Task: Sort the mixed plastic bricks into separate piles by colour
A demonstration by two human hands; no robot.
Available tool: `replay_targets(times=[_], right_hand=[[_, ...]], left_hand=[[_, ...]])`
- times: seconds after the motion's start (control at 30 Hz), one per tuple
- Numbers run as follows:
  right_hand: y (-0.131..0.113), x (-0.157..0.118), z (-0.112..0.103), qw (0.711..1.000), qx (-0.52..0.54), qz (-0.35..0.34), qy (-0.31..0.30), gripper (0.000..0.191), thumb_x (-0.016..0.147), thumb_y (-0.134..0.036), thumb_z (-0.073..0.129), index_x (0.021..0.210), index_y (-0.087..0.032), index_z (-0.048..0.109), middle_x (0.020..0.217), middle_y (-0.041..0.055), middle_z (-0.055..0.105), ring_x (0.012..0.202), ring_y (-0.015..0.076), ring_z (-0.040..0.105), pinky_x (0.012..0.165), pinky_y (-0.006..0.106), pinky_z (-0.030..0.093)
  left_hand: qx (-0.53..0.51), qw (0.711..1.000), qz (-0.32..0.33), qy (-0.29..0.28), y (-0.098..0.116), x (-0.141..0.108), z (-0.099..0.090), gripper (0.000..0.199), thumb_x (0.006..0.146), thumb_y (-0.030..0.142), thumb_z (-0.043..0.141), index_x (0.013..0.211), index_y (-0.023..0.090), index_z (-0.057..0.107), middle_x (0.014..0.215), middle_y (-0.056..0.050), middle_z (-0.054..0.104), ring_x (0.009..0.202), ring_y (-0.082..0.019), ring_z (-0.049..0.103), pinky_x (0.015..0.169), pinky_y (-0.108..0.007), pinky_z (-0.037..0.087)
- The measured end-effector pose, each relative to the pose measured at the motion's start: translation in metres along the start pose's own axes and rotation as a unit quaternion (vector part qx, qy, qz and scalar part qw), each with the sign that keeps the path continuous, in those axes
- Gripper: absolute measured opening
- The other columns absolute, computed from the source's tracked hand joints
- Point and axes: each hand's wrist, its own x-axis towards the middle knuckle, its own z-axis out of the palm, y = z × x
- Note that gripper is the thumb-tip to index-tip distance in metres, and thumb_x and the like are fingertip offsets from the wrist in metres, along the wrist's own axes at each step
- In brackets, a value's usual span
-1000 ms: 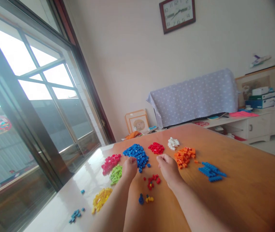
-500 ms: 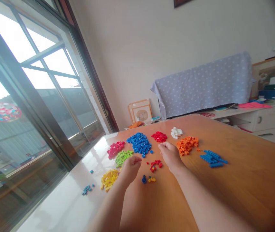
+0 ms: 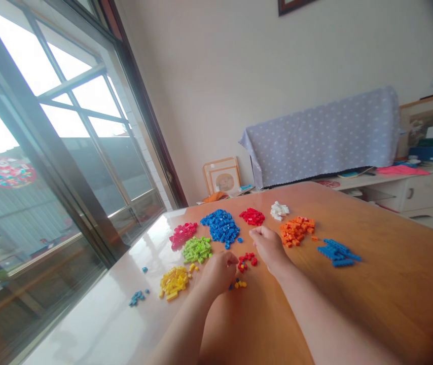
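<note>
My left hand (image 3: 221, 268) is over the wooden table with its fingers bent and drawn together, just left of a small group of red bricks (image 3: 250, 260). It partly hides the few yellow bricks (image 3: 241, 284) and dark blue pieces near its fingertips. My right hand (image 3: 267, 246) is closed in a pinch between those red bricks and the orange brick pile (image 3: 296, 230). Whatever either hand holds is too small or hidden to make out. Beyond the hands lie a blue brick pile (image 3: 221, 226) and a red brick pile (image 3: 252, 217).
Lime green bricks (image 3: 197, 249), yellow bricks (image 3: 173, 282) and pink bricks (image 3: 183, 234) lie to the left. A few teal pieces (image 3: 136, 298) sit near the left table edge. White bricks (image 3: 279, 210) are farther back, long blue bricks (image 3: 338, 252) to the right.
My left hand has moved right, over the small dark blue pieces, and now covers most of them. My right hand stays nearly where it was, still pinched. The view has shifted slightly.
</note>
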Motion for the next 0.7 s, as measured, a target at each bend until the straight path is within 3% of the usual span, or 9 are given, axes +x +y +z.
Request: replay_targets(times=[0.2,0.4,0.7], right_hand=[[-0.003,-0.001,-0.001,1.0,0.0,0.004,0.004,0.026,0.075,-0.043,0.056,0.071,-0.019,0.063,0.055,-0.0008,0.059,0.056,0.0163,0.053,0.058,0.026,0.04],[-0.004,-0.001,-0.001,1.0,-0.003,0.003,0.005,0.025,0.076,-0.043,0.055,0.071,-0.019,0.063,0.054,-0.0011,0.059,0.055,0.0159,0.053,0.058,0.026,0.04],[-0.004,-0.001,-0.001,1.0,0.003,0.005,0.004,0.026,0.074,-0.044,0.056,0.071,-0.019,0.064,0.056,-0.0004,0.061,0.056,0.0161,0.054,0.058,0.026,0.04]], left_hand=[[0.053,0.997,0.041,-0.043,0.025,0.013,-0.006,0.029,0.07,0.008,0.057,0.084,0.024,0.076,0.091,-0.007,0.066,0.084,-0.02,0.059,0.077,-0.029,0.045],[0.058,0.995,0.066,-0.037,0.018,0.026,0.002,0.025,0.067,0.008,0.06,0.078,0.023,0.076,0.084,-0.008,0.067,0.087,-0.023,0.06,0.081,-0.034,0.047],[0.006,0.999,0.041,-0.002,0.007,0.027,0.006,0.021,0.07,0.008,0.054,0.076,0.019,0.071,0.082,-0.006,0.068,0.081,-0.019,0.061,0.073,-0.027,0.045]])
